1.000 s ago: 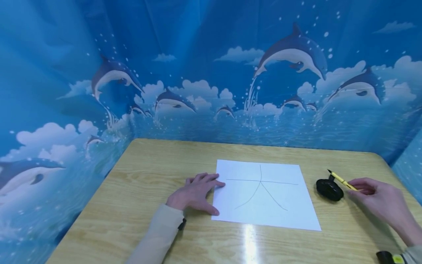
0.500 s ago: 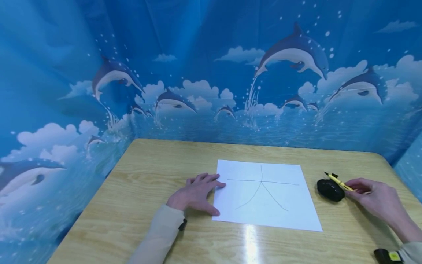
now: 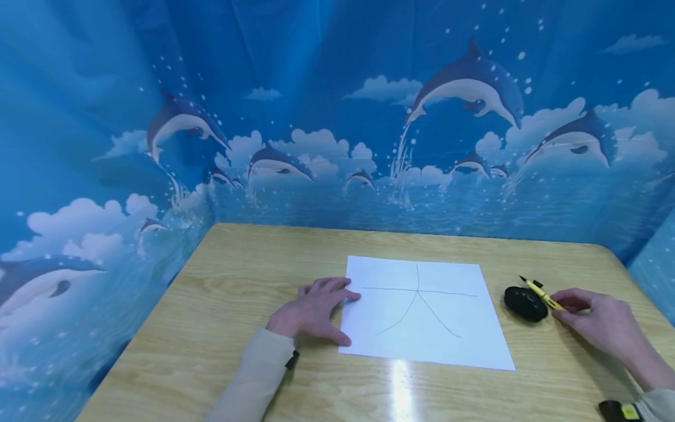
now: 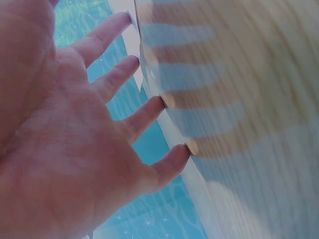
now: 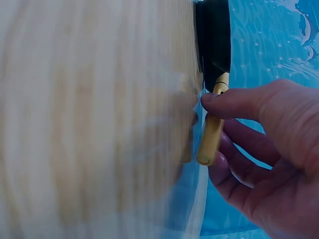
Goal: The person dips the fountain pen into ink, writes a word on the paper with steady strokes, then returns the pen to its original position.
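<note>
In the head view my left hand (image 3: 311,314) rests at the left edge of a white sheet of paper (image 3: 427,349), fingers spread and thumb on its near corner. Thin dark lines (image 3: 396,289) on the sheet cross and fork downward. The left wrist view has the fingertips (image 4: 175,158) touching the wooden surface. At the table's right, my right hand (image 3: 603,322) pinches a yellow pen (image 3: 550,301) near its rear end, thumb against fingers. Its dark pointed tip faces the upper left. Close beside it sits a glossy black rounded object (image 3: 525,304), with a small black piece (image 3: 538,283) showing behind.
Both hands work over a wood-grain table (image 3: 253,258). A blue dolphin-print curtain (image 3: 327,193) hangs close behind its far edge and along the left side. Dark bands (image 3: 618,410) sit at the wrists over light sleeves (image 3: 253,372).
My right hand has shifted slightly left and down with the yellow pen, which now lies nearer alongside the black object. The left hand and the paper stay put.
</note>
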Tool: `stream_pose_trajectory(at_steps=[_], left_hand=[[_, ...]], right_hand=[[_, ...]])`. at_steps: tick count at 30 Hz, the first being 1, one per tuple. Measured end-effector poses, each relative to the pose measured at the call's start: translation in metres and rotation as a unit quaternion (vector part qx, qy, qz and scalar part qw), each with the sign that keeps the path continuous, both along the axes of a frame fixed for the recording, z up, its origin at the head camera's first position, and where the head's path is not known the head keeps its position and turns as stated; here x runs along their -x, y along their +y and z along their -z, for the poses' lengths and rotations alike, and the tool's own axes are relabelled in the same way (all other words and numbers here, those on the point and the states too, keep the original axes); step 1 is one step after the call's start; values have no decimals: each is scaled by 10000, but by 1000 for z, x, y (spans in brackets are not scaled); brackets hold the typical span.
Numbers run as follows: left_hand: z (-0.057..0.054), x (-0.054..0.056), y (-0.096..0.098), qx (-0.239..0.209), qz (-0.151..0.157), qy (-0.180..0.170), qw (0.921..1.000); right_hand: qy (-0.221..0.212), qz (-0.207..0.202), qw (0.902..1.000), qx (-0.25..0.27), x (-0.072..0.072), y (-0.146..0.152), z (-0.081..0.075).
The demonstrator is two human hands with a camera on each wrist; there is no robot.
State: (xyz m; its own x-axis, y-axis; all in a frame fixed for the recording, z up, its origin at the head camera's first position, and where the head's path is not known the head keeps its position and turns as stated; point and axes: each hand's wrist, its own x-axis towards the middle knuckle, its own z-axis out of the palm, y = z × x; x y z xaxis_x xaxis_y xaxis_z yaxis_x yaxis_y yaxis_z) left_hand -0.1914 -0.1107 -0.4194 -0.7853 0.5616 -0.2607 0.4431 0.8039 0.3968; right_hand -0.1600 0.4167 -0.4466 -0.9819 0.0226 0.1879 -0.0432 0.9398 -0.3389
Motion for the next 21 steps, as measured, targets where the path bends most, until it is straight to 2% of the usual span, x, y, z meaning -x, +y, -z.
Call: stream_pose_trajectory(at_steps=[9,17,21], left_hand=[[1,0,-1,-63,32,93,9999],[3,0,0,-96,-63,166,9998],[5,1,-1,-66,-81,178,9998]], right_hand=[[-13,5,10000,-24,-2,2,2],[-73,148,9999,6,-6,1,3],[93,76,9999,9,-10,0,-1]])
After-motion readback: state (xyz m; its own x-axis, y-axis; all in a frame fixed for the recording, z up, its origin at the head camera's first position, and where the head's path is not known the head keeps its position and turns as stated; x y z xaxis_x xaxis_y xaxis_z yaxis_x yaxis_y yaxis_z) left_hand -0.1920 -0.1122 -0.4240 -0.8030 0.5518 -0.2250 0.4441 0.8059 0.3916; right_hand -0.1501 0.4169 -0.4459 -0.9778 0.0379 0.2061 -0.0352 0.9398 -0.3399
